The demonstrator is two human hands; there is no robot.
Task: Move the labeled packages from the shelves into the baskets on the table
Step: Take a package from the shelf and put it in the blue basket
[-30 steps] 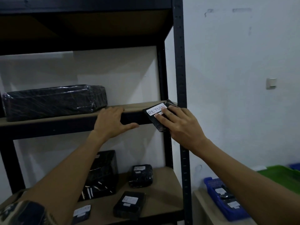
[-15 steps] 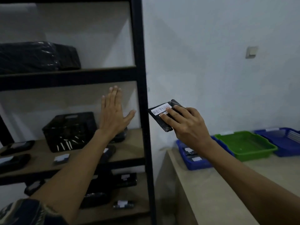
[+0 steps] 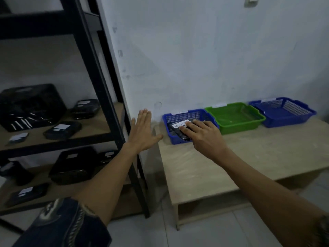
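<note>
- We are at the placing step: our right hand point(image 3: 199, 135) holds a black package point(image 3: 179, 130) with a white label over the left blue basket point(image 3: 170, 122).
- The fingers are curled on top of the package and grip it; it seems to be at the basket's rim or just inside, and we cannot tell if it already rests on something.
- Our left hand point(image 3: 142, 132) is spread flat, empty, in the air between the shelf post point(image 3: 99, 82) and the table point(image 3: 231, 157).
- The green basket point(image 3: 236, 125) and the far blue basket point(image 3: 284, 120) stand to the right, side by side.
- Next, in our judgement, we lower the package fully and loosen the fingers.
- More packages lie on the shelves point(image 3: 53, 139), so afterwards we turn back to them.
</note>
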